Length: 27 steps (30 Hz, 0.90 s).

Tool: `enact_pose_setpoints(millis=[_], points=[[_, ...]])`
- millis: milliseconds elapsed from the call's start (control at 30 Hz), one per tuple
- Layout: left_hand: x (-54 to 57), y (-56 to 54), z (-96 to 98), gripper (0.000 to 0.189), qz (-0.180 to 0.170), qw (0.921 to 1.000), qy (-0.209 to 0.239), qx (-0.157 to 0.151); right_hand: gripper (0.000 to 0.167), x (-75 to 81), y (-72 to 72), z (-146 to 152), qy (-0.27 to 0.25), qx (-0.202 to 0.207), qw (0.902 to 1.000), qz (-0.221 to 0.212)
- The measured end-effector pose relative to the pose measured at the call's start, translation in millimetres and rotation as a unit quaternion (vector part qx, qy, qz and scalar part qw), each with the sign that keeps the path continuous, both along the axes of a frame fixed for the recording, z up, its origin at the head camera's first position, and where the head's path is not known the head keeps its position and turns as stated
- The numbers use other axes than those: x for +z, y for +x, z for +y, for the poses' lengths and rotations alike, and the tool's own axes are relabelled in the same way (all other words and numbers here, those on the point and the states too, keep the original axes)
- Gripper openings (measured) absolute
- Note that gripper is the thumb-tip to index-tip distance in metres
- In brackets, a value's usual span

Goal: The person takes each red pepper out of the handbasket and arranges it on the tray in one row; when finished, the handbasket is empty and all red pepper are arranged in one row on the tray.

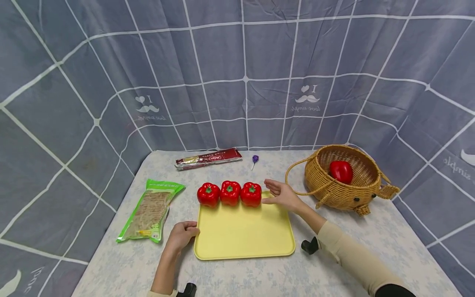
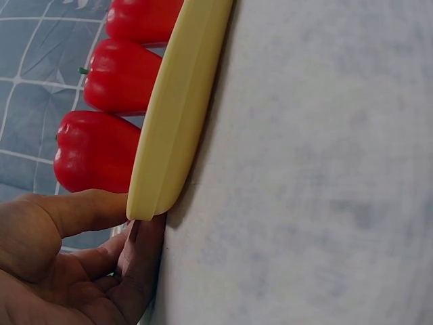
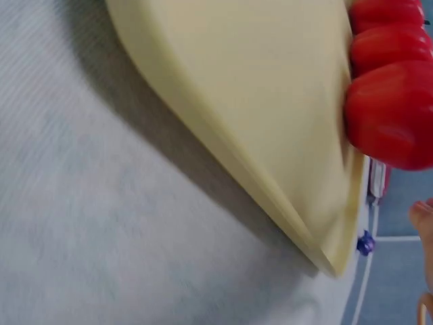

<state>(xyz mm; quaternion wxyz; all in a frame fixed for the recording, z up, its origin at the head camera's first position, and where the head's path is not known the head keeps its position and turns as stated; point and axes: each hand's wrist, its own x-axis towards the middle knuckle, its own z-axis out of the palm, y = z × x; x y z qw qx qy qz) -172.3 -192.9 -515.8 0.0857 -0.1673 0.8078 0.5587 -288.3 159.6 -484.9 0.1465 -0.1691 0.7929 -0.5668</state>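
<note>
Three red bell peppers [image 1: 230, 193] stand in a row along the far edge of a yellow tray [image 1: 243, 235], green stems up. My left hand [image 1: 182, 236] is at the tray's left edge. In the left wrist view, that hand [image 2: 88, 257] pinches the tray's rim [image 2: 159, 156], thumb on the upper side and fingers below. My right hand [image 1: 283, 197] hovers by the tray's far right corner with its fingers extended, just right of the rightmost pepper [image 1: 251, 194], holding nothing. Only a small part of that hand [image 3: 425, 230] enters the right wrist view.
A wicker basket [image 1: 335, 194] with another red bell pepper [image 1: 341, 172] inside stands at the right, its handle reaching toward my right hand. Left lies a green-edged food packet [image 1: 150, 212]. Behind the tray are a dark red foil package [image 1: 209, 159] and a purple lollipop [image 1: 255, 159].
</note>
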Motion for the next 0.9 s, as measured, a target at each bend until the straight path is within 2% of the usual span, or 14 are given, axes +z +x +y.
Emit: enact_pose_setpoints(millis=[167, 567, 733, 900], points=[[-1.9, -0.1, -0.8, 0.033, 0.0, 1.0, -0.002, -0.001, 0.08, 18.2, 1.8, 14.8, 0.029, -0.003, 0.9995, 0.011], [-2.8, -1.9, -2.5, 0.033, -0.001, 1.0, 0.0, -0.007, 0.069, 88.7, -4.1, 61.3, 0.064, -0.053, 0.9942, 0.068], [-2.7, -2.3, -3.0, 0.033, 0.0, 1.0, 0.001, -0.007, 0.068, 107.2, -8.2, 78.9, 0.115, -0.077, 0.9879, 0.07], [-2.4, -1.5, -2.1, 0.033, 0.004, 1.0, 0.004, -0.008, 0.071, 120.3, -14.7, 101.3, 0.185, -0.088, 0.9757, 0.078]])
